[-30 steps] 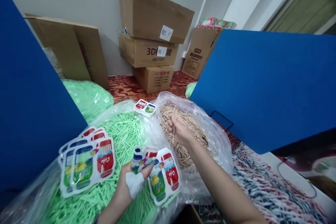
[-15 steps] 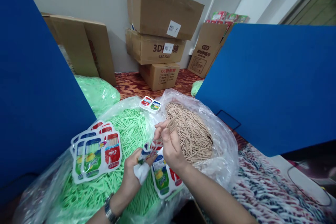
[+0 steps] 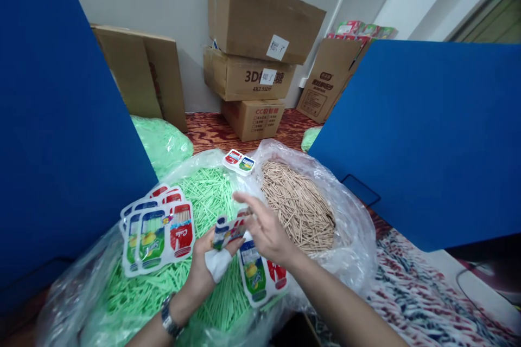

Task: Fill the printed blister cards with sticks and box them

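Observation:
My left hand is closed around a printed two-part plastic pouch, bent so its top gapes. A white piece of tissue or wrap shows by the thumb. At the pouch's right side is my right hand, its index finger stretched out and its other fingers by the pouch mouth; no sticks show in it. Brown stick tips seem to show at the mouth. Below lies another cola-and-lemon printed pouch. Green sticks fill the bag on the left, brown sticks the bag on the right.
Several filled pouches are stacked on the green sticks. One small pouch rests between the bags' far rims. Cardboard boxes are piled against the wall. Blue panels stand at both sides.
The bunch of brown sticks pinched in my right hand no longer shows there. That hand has come down to the pouch and its fingers have spread. The whole view has shifted slightly.

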### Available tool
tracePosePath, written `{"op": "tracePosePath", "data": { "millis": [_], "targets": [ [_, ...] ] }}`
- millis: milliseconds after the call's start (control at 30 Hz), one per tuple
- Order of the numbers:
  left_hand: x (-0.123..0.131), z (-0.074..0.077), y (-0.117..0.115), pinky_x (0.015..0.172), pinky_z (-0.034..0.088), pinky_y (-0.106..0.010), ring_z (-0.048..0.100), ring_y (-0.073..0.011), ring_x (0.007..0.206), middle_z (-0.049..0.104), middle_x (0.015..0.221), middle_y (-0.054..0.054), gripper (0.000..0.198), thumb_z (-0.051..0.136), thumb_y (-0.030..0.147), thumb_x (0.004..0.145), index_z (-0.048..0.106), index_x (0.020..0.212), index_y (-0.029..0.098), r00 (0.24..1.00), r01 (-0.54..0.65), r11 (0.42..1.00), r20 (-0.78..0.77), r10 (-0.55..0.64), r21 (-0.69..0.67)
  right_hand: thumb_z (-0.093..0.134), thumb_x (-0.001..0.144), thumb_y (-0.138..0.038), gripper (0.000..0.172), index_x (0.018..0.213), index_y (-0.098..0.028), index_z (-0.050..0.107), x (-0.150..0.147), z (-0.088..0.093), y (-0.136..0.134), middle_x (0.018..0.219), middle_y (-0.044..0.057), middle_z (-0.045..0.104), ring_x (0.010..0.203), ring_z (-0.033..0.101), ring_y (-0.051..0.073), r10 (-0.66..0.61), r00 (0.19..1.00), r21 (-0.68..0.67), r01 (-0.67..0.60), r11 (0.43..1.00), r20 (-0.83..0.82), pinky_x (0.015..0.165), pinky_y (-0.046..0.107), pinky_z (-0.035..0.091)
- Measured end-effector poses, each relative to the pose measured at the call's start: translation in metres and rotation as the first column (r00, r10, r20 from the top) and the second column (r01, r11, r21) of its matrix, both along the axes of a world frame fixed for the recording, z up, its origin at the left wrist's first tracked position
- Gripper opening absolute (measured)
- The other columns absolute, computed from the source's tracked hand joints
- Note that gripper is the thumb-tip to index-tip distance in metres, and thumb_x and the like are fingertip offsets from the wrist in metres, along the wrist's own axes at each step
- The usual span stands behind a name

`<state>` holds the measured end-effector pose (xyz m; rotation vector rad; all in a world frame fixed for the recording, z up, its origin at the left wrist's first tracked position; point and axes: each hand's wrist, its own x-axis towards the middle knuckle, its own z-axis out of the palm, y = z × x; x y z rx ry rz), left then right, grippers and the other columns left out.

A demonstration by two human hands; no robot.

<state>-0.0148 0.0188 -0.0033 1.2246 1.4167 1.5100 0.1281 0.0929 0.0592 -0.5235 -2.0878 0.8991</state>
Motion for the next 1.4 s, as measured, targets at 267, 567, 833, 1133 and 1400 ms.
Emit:
{"op": "tracePosePath", "data": {
  "millis": [267, 567, 833, 1133, 1400],
  "targets": [
    [-0.022, 0.016, -0.003, 0.058, 0.049, -0.026, 0.060, -0.0164, 0.064, 0.066, 0.072, 0.000, 0.024, 0.077, 0.028, 0.066, 0.064, 0.082, 0.015, 0.994, -0.076, 0.996, -0.081, 0.072, -0.050, 0.052, 0.089, -0.045, 0.031, 0.087, -0.015, 0.062, -0.030, 0.013, 0.012, 0.078, 0.004, 0.062, 0.072, 0.057, 0.013, -0.029, 0.980, 0.287, -0.030, 0.957, 0.199, 0.068, 0.025, 0.045],
    [-0.078, 0.054, -0.025, 0.059, 0.049, -0.026, 0.060, -0.0151, 0.064, 0.068, 0.075, -0.002, 0.023, 0.074, 0.032, 0.070, 0.066, 0.085, 0.016, 0.995, 0.089, 0.983, 0.059, -0.081, -0.159, 0.048, 0.091, -0.047, 0.039, 0.066, -0.017, 0.053, -0.062, 0.024, 0.021, 0.062, -0.002, 0.051, 0.059, 0.045, 0.009, 0.001, 0.948, 0.463, -0.156, 0.873, 0.317, 0.058, 0.022, 0.033],
    [-0.089, 0.043, -0.036, 0.046, 0.032, -0.021, 0.042, -0.0083, 0.049, 0.049, 0.054, 0.005, 0.030, 0.074, 0.028, 0.069, 0.050, 0.055, 0.017, 0.963, -0.104, 0.993, -0.253, 0.088, -0.050, 0.042, 0.094, -0.029, 0.022, 0.101, -0.020, 0.060, -0.073, 0.021, 0.002, 0.091, 0.005, 0.064, 0.088, 0.055, 0.018, 0.053, 0.958, 0.492, -0.192, 0.849, 0.283, 0.080, 0.033, 0.040],
    [-0.109, 0.058, -0.062, 0.047, 0.039, -0.021, 0.049, -0.0084, 0.051, 0.060, 0.062, 0.002, 0.027, 0.078, 0.029, 0.065, 0.054, 0.061, 0.016, 0.919, -0.392, 0.920, -0.036, 0.393, 0.023, 0.043, 0.088, -0.058, 0.046, 0.094, -0.017, 0.063, -0.068, -0.037, -0.040, 0.090, 0.010, 0.063, 0.085, 0.059, 0.021, -0.026, 0.626, 0.203, -0.214, 0.955, 0.780, 0.073, 0.033, 0.046],
    [-0.108, 0.049, -0.067, 0.046, 0.037, -0.021, 0.047, -0.0082, 0.049, 0.057, 0.059, 0.003, 0.030, 0.077, 0.030, 0.066, 0.052, 0.058, 0.016, 0.933, -0.358, 0.934, -0.032, 0.358, 0.003, 0.035, 0.080, -0.074, 0.072, 0.093, -0.011, 0.066, -0.108, -0.060, -0.076, 0.093, 0.017, 0.065, 0.090, 0.060, 0.029, -0.081, 0.438, 0.207, -0.249, 0.946, 0.895, 0.075, 0.040, 0.048]
  ]
}}
